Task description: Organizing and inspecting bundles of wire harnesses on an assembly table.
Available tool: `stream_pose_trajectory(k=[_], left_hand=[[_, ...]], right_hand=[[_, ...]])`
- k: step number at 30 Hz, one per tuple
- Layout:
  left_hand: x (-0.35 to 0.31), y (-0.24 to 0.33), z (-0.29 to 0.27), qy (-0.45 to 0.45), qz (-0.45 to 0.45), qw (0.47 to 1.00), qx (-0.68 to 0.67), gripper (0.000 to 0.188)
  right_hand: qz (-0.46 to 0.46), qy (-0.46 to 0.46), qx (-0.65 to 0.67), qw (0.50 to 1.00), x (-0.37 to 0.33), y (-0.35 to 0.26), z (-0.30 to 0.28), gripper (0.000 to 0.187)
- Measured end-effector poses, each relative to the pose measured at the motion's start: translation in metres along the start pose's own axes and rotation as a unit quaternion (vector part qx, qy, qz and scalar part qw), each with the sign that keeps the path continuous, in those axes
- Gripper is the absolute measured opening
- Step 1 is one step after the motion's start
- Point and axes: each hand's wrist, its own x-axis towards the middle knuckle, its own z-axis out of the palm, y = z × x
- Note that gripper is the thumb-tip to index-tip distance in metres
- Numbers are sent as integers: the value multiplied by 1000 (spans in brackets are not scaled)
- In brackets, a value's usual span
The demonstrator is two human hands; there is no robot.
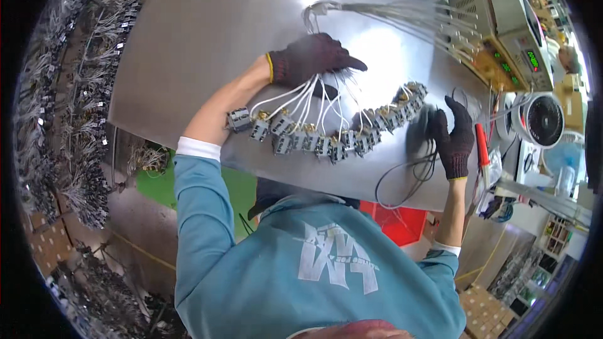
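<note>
My left hand [312,61], in a dark knitted glove with a yellow cuff edge, is closed around a bundle of white wires [306,102] above the metal table. The wires fan down to a curved row of small grey blocks [304,141] with brass-coloured parts, lying on the tabletop. At the far side of the hand, the same pale wires [402,14] seem to run on toward the right. My right hand [455,138], gloved alike, hovers at the table's right side with fingers apart and nothing visible in it. A thin dark cable [411,164] loops beside it.
Test instruments [512,37] with lit displays stand at the far right, near a round fan [543,120]. A red-handled tool [482,144] lies right of my right hand. Racks of similar wired parts [88,119] line the left. A red bin [396,223] sits below the table edge.
</note>
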Motion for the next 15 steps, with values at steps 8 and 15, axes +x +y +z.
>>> stream_pose_trajectory(k=[8, 15], left_hand=[[-27, -13, -13, 36, -11, 999, -3, 67], [-52, -23, -32, -19, -37, 996, 80, 67]], right_hand=[[53, -45, -130, 989, -14, 0, 18, 44], [36, -61, -201, 977, -14, -17, 55, 43]])
